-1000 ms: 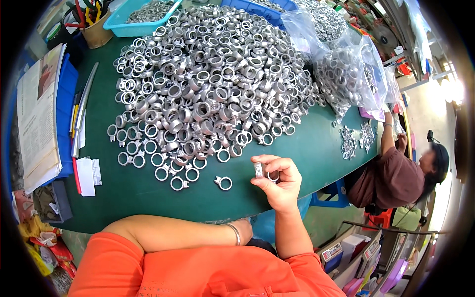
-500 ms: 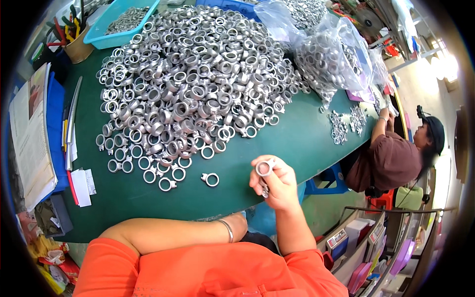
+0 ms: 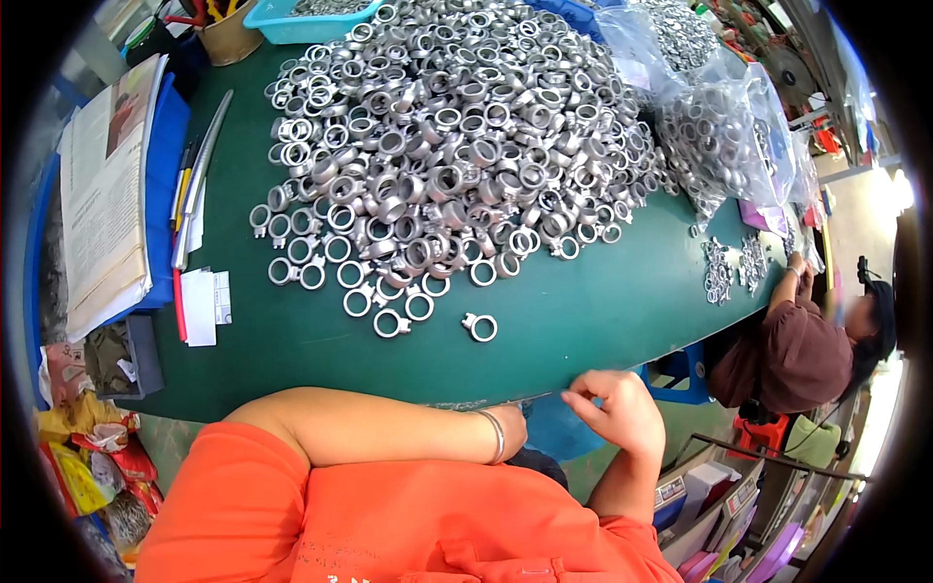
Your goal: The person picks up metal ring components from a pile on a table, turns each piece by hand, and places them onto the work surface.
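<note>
A large heap of grey metal ring clamps (image 3: 457, 146), each with a small lug, covers the far middle of the green table (image 3: 292, 364). A single ring clamp (image 3: 480, 327) lies apart at the heap's near side. My right hand (image 3: 622, 410) is raised near the table's front edge, its fingers curled; no ring shows in it, though the inside of the grip is hidden. My left forearm lies across my front, and my left hand (image 3: 512, 430) is by the table edge, fingers out of sight. A blue plastic bag (image 3: 564, 428) hangs between the hands.
Clear bags of rings (image 3: 719, 136) stand at the back right, a turquoise tray (image 3: 311, 27) at the back. On the left are newspapers (image 3: 112, 194), pens and white slips (image 3: 201, 306). At the far right a co-worker (image 3: 797, 340) sits at the table beside small ring piles (image 3: 734, 267).
My right hand has moved down and right, toward the table edge; the ring clamp seen in its fingers is no longer visible. The whole view has shifted, and the lone ring still lies apart.
</note>
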The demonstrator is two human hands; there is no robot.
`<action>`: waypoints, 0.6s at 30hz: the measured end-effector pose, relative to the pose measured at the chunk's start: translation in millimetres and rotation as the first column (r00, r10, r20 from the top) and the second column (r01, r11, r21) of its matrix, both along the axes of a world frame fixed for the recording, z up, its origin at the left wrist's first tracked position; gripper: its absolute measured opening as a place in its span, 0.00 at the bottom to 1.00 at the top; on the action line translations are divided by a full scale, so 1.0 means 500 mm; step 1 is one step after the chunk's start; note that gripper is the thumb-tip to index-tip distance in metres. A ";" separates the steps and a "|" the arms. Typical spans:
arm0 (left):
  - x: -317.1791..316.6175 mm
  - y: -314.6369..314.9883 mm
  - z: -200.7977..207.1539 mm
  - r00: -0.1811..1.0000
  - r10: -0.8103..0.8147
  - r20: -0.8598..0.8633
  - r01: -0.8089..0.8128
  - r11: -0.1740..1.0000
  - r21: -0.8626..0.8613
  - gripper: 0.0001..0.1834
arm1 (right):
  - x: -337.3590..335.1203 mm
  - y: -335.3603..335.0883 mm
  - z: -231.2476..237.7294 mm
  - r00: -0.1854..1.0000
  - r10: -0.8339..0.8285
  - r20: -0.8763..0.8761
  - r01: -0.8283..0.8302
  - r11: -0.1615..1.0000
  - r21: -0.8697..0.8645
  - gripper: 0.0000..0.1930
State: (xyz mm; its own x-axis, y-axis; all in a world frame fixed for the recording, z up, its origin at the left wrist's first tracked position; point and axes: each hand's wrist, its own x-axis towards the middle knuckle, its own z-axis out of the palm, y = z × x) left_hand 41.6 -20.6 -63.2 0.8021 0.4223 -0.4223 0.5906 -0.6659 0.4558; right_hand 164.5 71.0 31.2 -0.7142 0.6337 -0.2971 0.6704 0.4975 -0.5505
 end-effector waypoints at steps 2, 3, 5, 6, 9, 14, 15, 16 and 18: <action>0.021 0.004 0.002 0.995 0.032 -0.098 -0.039 0.997 -0.065 0.17 | -0.062 -0.009 -0.017 0.944 0.007 -0.331 0.036 0.992 0.123 0.06; 0.024 0.003 -0.002 0.991 0.030 -0.133 -0.036 0.998 -0.041 0.18 | -0.092 -0.012 -0.028 0.923 0.021 -0.383 0.063 0.977 0.205 0.08; 0.051 -0.007 -0.036 0.979 -0.049 -0.196 0.073 0.991 0.116 0.19 | -0.151 -0.013 -0.044 0.899 0.108 -0.424 0.074 0.918 0.391 0.14; 0.049 -0.006 -0.036 0.979 -0.044 -0.198 0.067 0.991 0.113 0.19 | -0.172 -0.012 -0.052 0.894 0.157 -0.420 0.066 0.881 0.469 0.16; 0.038 -0.001 -0.026 0.977 0.132 -0.166 -0.133 0.991 0.006 0.15 | -0.191 -0.009 -0.074 0.864 0.194 -0.465 0.029 0.902 0.432 0.15; 0.027 -0.009 -0.021 0.963 0.256 -0.080 -0.258 0.966 -0.017 0.15 | -0.171 -0.029 -0.091 0.762 -0.045 -0.646 0.084 0.996 0.030 0.12; 0.022 -0.009 -0.019 0.957 0.284 -0.049 -0.285 0.958 -0.013 0.15 | -0.171 -0.032 -0.089 0.715 -0.099 -0.692 0.087 0.995 -0.052 0.11; 0.021 -0.006 -0.014 0.958 0.283 -0.041 -0.284 0.959 -0.014 0.15 | -0.167 -0.031 -0.090 0.721 -0.099 -0.686 0.089 0.995 -0.050 0.11; 0.018 0.001 -0.003 0.968 0.236 -0.084 -0.242 0.967 -0.077 0.17 | -0.163 -0.029 -0.094 0.637 -0.088 -0.766 0.035 0.996 -0.085 0.10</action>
State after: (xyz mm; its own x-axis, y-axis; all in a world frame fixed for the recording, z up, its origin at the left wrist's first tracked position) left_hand 50.8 -20.2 -64.8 0.6477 0.5571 -0.5197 0.7618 -0.4614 0.4548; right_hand 83.1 56.7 -15.6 -0.6616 0.6855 0.3039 0.0206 0.4217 -0.9065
